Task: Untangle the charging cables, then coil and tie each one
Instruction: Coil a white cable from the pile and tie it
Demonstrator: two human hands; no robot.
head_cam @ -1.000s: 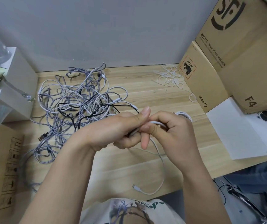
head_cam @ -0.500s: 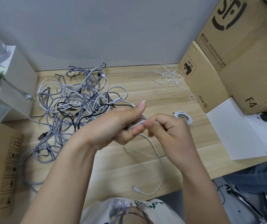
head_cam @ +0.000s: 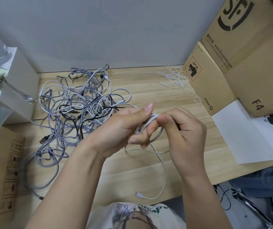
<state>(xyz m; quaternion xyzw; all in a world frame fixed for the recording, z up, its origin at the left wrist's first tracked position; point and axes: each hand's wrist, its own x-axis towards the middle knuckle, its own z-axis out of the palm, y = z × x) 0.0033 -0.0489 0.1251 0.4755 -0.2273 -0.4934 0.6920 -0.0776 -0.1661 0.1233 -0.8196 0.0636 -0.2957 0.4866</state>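
Above the wooden table (head_cam: 149, 90), my left hand (head_cam: 124, 128) grips small loops of a white charging cable (head_cam: 150, 121). My right hand (head_cam: 183, 129) pinches the same cable just beside those loops. The loose tail of the cable hangs down and curves to its white plug (head_cam: 139, 194) near the table's front edge. A big tangle of grey braided, white and black cables (head_cam: 76, 106) lies on the table to the left of my hands. White cable ties (head_cam: 175, 78) lie in a heap at the back right.
Stacked cardboard boxes (head_cam: 241, 63) stand at the right, with a white sheet (head_cam: 248, 134) in front of them. A grey box (head_cam: 18, 90) and plastic bags sit at the left. Another carton (head_cam: 2, 171) is at the lower left.
The loops in my left hand have grown as my right hand wound more cable round. The coiled white cable seen behind my right hand is now hidden.
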